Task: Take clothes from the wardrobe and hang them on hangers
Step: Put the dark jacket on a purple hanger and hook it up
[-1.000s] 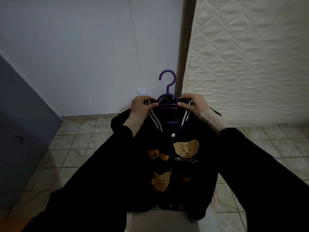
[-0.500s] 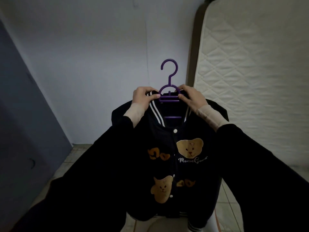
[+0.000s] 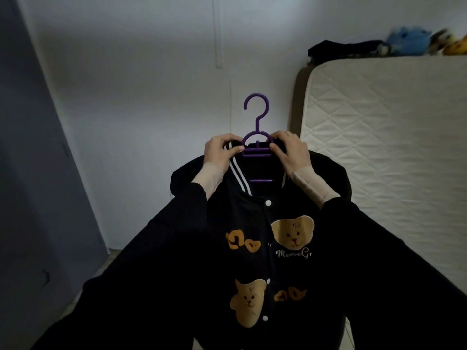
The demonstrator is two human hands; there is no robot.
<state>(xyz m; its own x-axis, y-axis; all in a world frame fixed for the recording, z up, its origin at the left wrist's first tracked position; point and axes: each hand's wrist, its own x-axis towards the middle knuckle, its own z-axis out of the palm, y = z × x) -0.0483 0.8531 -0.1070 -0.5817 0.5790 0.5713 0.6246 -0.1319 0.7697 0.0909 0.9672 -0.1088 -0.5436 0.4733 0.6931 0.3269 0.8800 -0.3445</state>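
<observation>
Two hands hold a black jacket (image 3: 252, 248) up at chest height in front of a pale wall (image 3: 139, 97), the garment already draped on a purple hanger (image 3: 257, 137). The left hand (image 3: 219, 152) is clenched on the collar just left of the hanger's neck, thumb pressed on the striped trim at the hanger's shoulder; the right hand (image 3: 290, 152) grasps the collar on the other side, its fingers curled over the fabric and touching the hanger's end. Each grip pinches cloth and plastic together. The hook stands upright above both hands, free of any rail. Snaps down the jacket's front are fastened, and tan bear patches and orange heart shapes show on its chest, with cursive lettering below the upper bear. To the right a quilted cream mattress (image 3: 391, 147) stands close beside the jacket's shoulder; dark clothes (image 3: 346, 50) and a blurred blue plush toy (image 3: 409, 42) lie on its top edge. A grey-blue panel (image 3: 32, 173) fills the left side.
</observation>
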